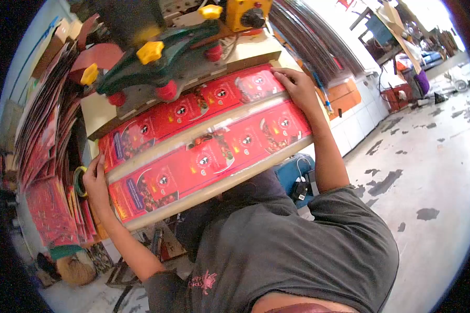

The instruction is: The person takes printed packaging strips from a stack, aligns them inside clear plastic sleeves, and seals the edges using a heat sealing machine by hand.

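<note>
A grey floor point(433, 172) is spreading out to one side, patched with dark stains. A machine point(162, 57) with a green body, yellow knobs and red parts is standing at the far edge of a pale table point(102, 112). A long printed sheet point(209, 141), red with two rows of repeated labels and pale margins, is lying flat across the table, its far edge reaching under the machine and its near edge hanging over toward the person's grey shirt point(292, 245). Stacks of similar red sheets point(47, 172) are leaning beside the table.

The right hand point(297, 86) is pressing flat on one end of the sheet, fingers spread and resting on top, not closed around anything. The left hand point(95, 180) is gripping the opposite end of the sheet at its edge, fingers curling around it. A blue box point(292, 175) is sitting below the table.
</note>
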The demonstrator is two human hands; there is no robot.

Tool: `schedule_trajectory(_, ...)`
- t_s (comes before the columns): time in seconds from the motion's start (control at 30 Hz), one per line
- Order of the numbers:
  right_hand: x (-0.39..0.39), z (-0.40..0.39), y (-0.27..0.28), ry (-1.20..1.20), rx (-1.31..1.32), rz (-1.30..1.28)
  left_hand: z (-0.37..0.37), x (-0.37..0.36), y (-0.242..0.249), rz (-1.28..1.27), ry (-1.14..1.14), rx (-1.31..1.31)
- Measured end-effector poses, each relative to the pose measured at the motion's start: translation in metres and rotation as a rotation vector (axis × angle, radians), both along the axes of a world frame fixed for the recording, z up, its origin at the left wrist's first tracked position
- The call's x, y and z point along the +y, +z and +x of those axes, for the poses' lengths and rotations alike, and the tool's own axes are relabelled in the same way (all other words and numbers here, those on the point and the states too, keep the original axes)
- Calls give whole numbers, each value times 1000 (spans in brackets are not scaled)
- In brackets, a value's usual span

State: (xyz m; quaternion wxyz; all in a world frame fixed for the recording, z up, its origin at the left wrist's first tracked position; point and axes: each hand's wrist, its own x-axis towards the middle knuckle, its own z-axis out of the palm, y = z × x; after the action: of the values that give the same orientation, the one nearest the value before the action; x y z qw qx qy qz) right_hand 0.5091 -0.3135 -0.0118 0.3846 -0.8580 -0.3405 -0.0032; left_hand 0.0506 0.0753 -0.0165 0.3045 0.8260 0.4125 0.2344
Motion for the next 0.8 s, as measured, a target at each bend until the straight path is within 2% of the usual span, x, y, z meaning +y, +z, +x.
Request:
schedule_trajectory(0.33,0,5,-7,2,16,57,0,-4,0,-57,10,-57)
schedule_trajectory(0.47,1,-1,1,-27,75,13,-2,-3,2,-71,14,-7)
schedule_trajectory(0.53,0,0,-3,-48,17,14,4,-9,8,-54,43,33)
schedule_trajectory(0.57,1,9,-14,-11,-5,75,6,-12,11,-43,47,38)
schedule_trajectory(0.67,5,0,-2,84,25,111,4,-19,9,-77,60,-74)
schedule_trajectory(0.7,9,-3,5,64,113,63,-1,-17,6,-59,78,-91)
schedule_trajectory(0.8,6,8,-4,99,112,68,5,-17,9,79,43,-55)
